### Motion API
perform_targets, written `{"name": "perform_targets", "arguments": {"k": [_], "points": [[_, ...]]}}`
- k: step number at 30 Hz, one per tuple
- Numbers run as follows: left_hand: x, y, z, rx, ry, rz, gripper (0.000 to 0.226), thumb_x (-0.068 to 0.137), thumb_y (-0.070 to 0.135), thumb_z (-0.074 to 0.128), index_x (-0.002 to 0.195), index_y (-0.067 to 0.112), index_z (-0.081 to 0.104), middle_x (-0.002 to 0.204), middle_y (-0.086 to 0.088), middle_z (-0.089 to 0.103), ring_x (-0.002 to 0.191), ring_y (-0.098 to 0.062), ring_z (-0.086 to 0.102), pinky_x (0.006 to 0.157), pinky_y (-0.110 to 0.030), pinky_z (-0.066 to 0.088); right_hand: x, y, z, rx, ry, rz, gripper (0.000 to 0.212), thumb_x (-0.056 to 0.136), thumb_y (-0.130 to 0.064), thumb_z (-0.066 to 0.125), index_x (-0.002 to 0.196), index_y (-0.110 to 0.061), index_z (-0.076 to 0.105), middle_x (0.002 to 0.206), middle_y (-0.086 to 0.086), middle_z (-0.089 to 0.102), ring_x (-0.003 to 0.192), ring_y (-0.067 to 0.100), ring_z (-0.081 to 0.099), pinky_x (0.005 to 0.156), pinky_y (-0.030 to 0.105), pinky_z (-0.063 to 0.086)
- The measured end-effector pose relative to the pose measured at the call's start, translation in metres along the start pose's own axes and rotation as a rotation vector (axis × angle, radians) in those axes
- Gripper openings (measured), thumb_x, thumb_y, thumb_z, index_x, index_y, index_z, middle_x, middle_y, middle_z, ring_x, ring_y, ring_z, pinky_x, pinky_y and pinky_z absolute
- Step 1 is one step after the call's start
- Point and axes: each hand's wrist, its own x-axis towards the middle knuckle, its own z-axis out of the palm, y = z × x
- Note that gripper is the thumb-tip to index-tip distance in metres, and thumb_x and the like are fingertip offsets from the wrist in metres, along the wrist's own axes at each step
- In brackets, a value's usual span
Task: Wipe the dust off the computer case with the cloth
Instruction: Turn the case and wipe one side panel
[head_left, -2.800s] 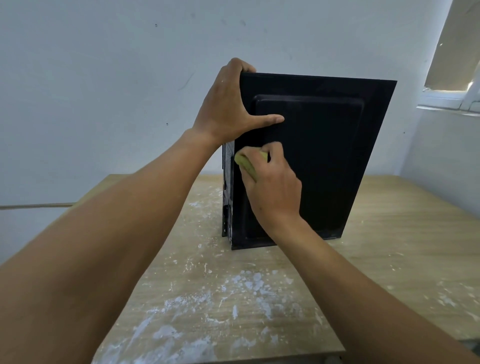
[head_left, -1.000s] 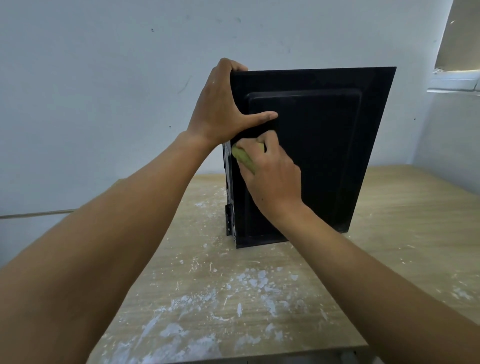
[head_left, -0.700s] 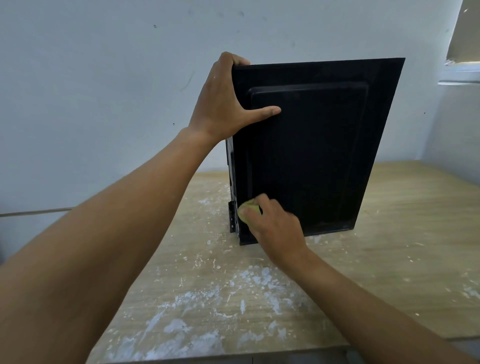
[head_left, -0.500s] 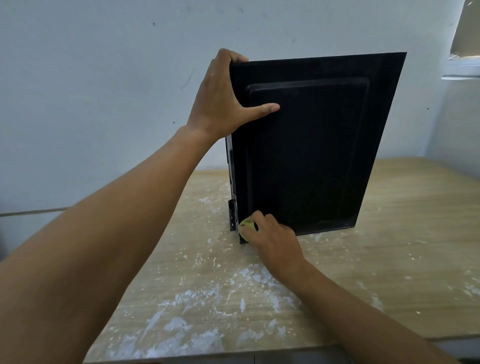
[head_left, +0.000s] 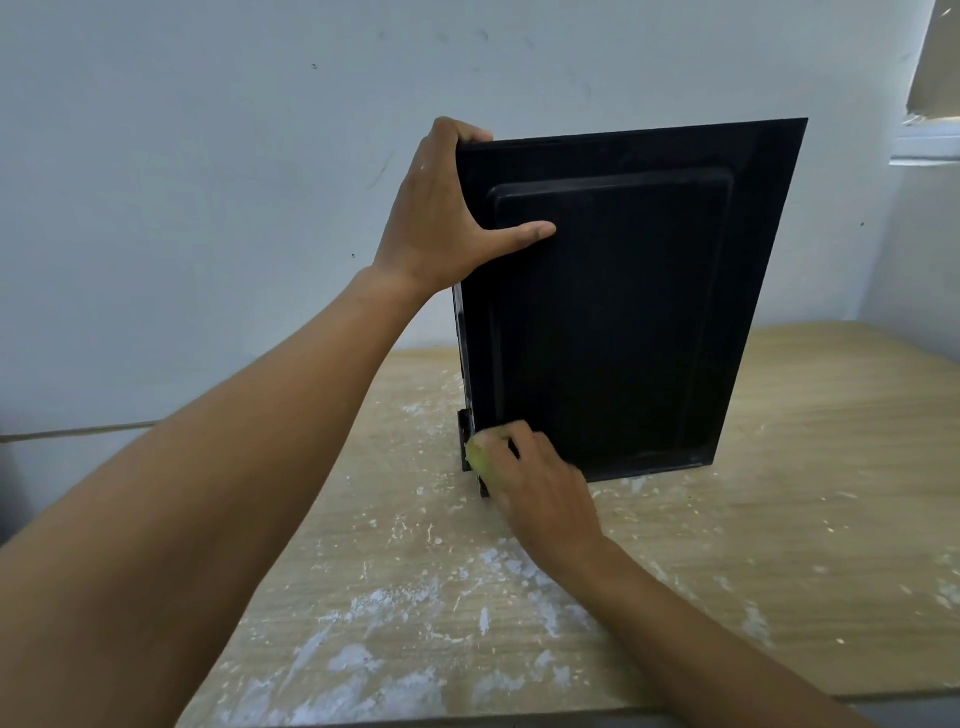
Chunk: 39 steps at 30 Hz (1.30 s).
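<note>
One black computer case (head_left: 613, 312) upright on dusty bench (head_left: 779, 519) | left hand (head_left: 447, 218) grips its upper-left corner | right hand (head_left: 535, 483) pinches one yellow cloth (head_left: 478, 457) at lower-left corner | white wall (head_left: 208, 156) behind

The left arm is stretched forward and up, and the left hand (head_left: 447, 218) is hooked over the top corner of the computer case (head_left: 623, 312), fingers curled behind its edge, thumb laid flat across the side panel. The right arm is held lower, the right hand (head_left: 535, 483) curled round the cloth (head_left: 477, 457) and pressed against the case's bottom corner.
</note>
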Motion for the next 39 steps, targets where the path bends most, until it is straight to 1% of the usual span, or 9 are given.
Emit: {"name": "perform_targets", "arguments": {"k": [4, 12, 20, 22, 25, 27, 30, 33, 39], "points": [[-0.001, 0.001, 0.0, 0.004, -0.002, -0.002, 0.091, 0.059, 0.067, 0.081, 0.119, 0.009, 0.045, 0.118, -0.001, 0.056, 0.106, -0.012, 0.057, 0.091, -0.024, 0.049, 0.014, -0.01, -0.003, 0.034, 0.096, 0.014, 0.038, 0.067, -0.006, 0.082, 0.095, -0.018, 0.06, 0.096, 0.005, 0.055, 0.065, 0.016, 0.05, 0.037, 0.018, 0.026], [0.0, 0.002, -0.001, 0.021, -0.008, 0.002, 0.091, 0.06, 0.069, 0.08, 0.118, 0.009, 0.045, 0.118, -0.001, 0.057, 0.105, -0.013, 0.058, 0.091, -0.028, 0.05, -0.013, -0.008, 0.017, -0.042, -0.168, -0.02, 0.051, 0.039, 0.004, 0.089, 0.079, -0.018, 0.066, 0.078, 0.002, 0.049, 0.055, 0.013, 0.047, 0.036, 0.018, 0.026], [0.0, 0.001, -0.001, 0.027, -0.012, 0.0, 0.089, 0.06, 0.068, 0.08, 0.119, 0.011, 0.044, 0.119, 0.0, 0.056, 0.107, -0.013, 0.058, 0.092, -0.027, 0.05, -0.015, -0.001, 0.013, -0.052, -0.251, 0.049, 0.052, 0.036, 0.002, 0.09, 0.076, -0.022, 0.067, 0.082, 0.001, 0.05, 0.055, 0.012, 0.046, 0.038, 0.019, 0.022], [-0.001, 0.001, 0.0, 0.023, -0.011, 0.001, 0.089, 0.061, 0.068, 0.081, 0.119, 0.011, 0.044, 0.119, 0.0, 0.056, 0.107, -0.013, 0.058, 0.092, -0.026, 0.05, -0.017, 0.002, 0.007, -0.047, -0.274, 0.087, 0.051, 0.045, 0.002, 0.087, 0.084, -0.024, 0.068, 0.088, 0.001, 0.05, 0.058, 0.012, 0.048, 0.039, 0.022, 0.024], [-0.001, 0.0, 0.0, 0.025, -0.006, 0.002, 0.089, 0.061, 0.068, 0.08, 0.119, 0.01, 0.044, 0.119, 0.0, 0.056, 0.107, -0.013, 0.057, 0.092, -0.027, 0.05, -0.019, 0.011, 0.0, -0.038, -0.33, 0.123, 0.042, 0.082, -0.001, 0.066, 0.114, -0.027, 0.06, 0.111, 0.002, 0.044, 0.082, 0.016, 0.052, 0.053, 0.028, 0.036], [-0.001, 0.0, 0.0, 0.021, -0.004, 0.005, 0.089, 0.061, 0.068, 0.08, 0.119, 0.01, 0.044, 0.119, -0.001, 0.056, 0.107, -0.013, 0.057, 0.092, -0.026, 0.05, -0.019, 0.018, -0.004, -0.034, -0.354, 0.178, 0.037, 0.091, -0.007, 0.057, 0.12, -0.03, 0.057, 0.118, 0.001, 0.041, 0.089, 0.017, 0.053, 0.06, 0.028, 0.041], [0.0, 0.001, 0.0, 0.008, -0.002, 0.002, 0.089, 0.061, 0.068, 0.081, 0.118, 0.01, 0.044, 0.119, -0.002, 0.056, 0.106, -0.014, 0.058, 0.091, -0.028, 0.051, -0.021, 0.031, -0.012, -0.013, -0.325, 0.311, 0.028, 0.096, -0.021, 0.053, 0.12, -0.035, 0.058, 0.119, -0.001, 0.043, 0.089, 0.017, 0.057, 0.065, 0.028, 0.047], [-0.001, 0.001, 0.0, 0.004, -0.003, -0.003, 0.09, 0.061, 0.068, 0.081, 0.118, 0.01, 0.044, 0.119, -0.002, 0.056, 0.106, -0.014, 0.058, 0.091, -0.028, 0.051, -0.025, 0.039, -0.017, 0.008, -0.32, 0.406, 0.026, 0.097, -0.035, 0.049, 0.124, -0.033, 0.053, 0.122, -0.001, 0.045, 0.092, 0.019, 0.059, 0.069, 0.028, 0.044], [0.0, 0.002, 0.001, -0.002, 0.001, -0.013, 0.09, 0.06, 0.069, 0.081, 0.118, 0.011, 0.044, 0.119, -0.001, 0.056, 0.106, -0.014, 0.058, 0.09, -0.028, 0.051, -0.022, 0.018, -0.01, 0.069, -0.243, 0.549, 0.027, 0.097, -0.042, 0.048, 0.116, -0.022, 0.049, 0.106, 0.0, 0.052, 0.088, 0.019, 0.058, 0.069, 0.028, 0.043]]}}
